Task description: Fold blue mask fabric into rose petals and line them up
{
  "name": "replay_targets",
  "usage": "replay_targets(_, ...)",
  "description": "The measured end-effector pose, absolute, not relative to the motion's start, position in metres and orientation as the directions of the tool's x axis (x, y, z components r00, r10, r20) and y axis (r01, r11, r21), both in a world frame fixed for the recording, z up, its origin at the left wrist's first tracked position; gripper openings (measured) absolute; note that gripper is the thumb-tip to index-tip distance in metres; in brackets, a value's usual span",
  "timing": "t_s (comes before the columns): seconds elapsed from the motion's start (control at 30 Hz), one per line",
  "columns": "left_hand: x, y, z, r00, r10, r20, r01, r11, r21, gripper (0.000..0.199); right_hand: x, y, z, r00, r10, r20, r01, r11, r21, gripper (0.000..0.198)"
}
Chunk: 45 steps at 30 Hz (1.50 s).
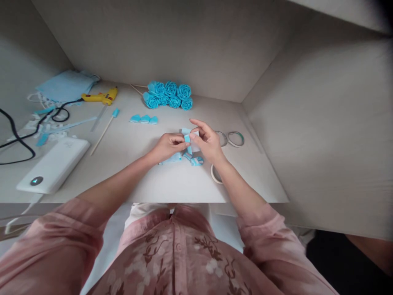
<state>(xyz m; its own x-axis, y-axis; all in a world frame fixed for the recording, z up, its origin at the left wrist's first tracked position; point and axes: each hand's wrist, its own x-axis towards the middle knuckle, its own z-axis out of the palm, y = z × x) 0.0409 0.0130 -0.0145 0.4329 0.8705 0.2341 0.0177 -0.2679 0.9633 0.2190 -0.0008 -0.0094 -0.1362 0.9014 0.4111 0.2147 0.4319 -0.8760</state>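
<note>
Between both hands is a small blue and white piece of fabric [195, 142], partly folded. My left hand [172, 145] pinches its left side with thumb and fingers. On its right side, my right hand [206, 141] grips it between thumb and fingers, with the index finger raised. Just below the hands lie small folded blue pieces [196, 161] and a flat light blue piece [175, 158], partly hidden. Farther back, a short row of blue petal-like pieces [144, 119] rests on the table.
Several blue fabric roses [170, 89] lie at the back. Leftward are a blue-tipped stick [102, 133], a yellow glue gun [106, 96], light blue masks [66, 86], scraps and a white power bank [55, 164] with cables. Tape rolls [236, 139] sit at right, near the wall.
</note>
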Motion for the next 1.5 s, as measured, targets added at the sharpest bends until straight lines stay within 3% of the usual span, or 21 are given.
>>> replay_targets(0.07,0.026,0.025,-0.005,0.363,0.894,0.262,-0.042,-0.265,0.963,0.034,0.223,0.003,-0.009,-0.055,0.892,0.449,0.206,0.450,-0.869,0.056)
replay_targets(0.17,-0.019,0.054,0.020,0.114,0.924,0.366,-0.245,-0.331,0.911,0.030,0.233,0.009,-0.007,0.048,0.860,0.509,0.226,0.487,-0.844,0.056)
replay_targets(0.23,-0.050,0.071,0.037,-0.121,0.935,0.332,-0.577,-0.339,0.743,0.019,0.238,0.012,-0.006,0.084,0.845,0.529,0.235,0.499,-0.834,0.056)
replay_targets(0.33,-0.068,0.079,0.045,-0.305,0.935,0.183,-0.793,-0.356,0.495,0.026,0.237,0.012,-0.007,0.110,0.827,0.551,0.255,0.512,-0.820,0.054)
replay_targets(0.43,-0.037,0.065,0.030,-0.093,0.995,-0.022,-0.797,-0.061,0.601,0.032,0.230,0.007,-0.008,0.068,0.796,0.601,0.369,0.540,-0.757,0.050)
replay_targets(0.53,0.012,0.043,0.010,0.169,0.975,-0.143,-0.657,0.219,0.721,0.016,0.226,0.002,-0.006,-0.072,0.733,0.677,0.552,0.595,-0.584,0.050)
replay_targets(0.67,0.042,0.022,-0.004,0.312,0.941,-0.132,-0.582,0.299,0.756,0.014,0.228,0.002,-0.003,-0.308,0.653,0.692,0.694,0.651,-0.307,0.053)
replay_targets(0.8,0.040,0.018,-0.007,0.327,0.936,-0.132,-0.571,0.307,0.762,0.012,0.231,0.004,-0.005,-0.409,0.634,0.657,0.711,0.672,-0.206,0.051)
replay_targets(1.0,0.041,0.015,-0.010,0.364,0.929,-0.070,-0.548,0.274,0.790,0.016,0.230,0.003,-0.008,-0.434,0.574,0.694,0.674,0.718,-0.173,0.034)
replay_targets(1.33,0.042,0.013,-0.009,0.377,0.926,-0.019,-0.456,0.203,0.867,0.024,0.229,0.003,-0.007,-0.396,0.669,0.629,0.614,0.702,-0.361,0.012)
replay_targets(1.5,0.041,0.015,-0.012,0.312,0.950,0.012,-0.421,0.127,0.898,0.024,0.224,0.001,-0.009,-0.348,0.702,0.621,0.584,0.681,-0.442,0.012)
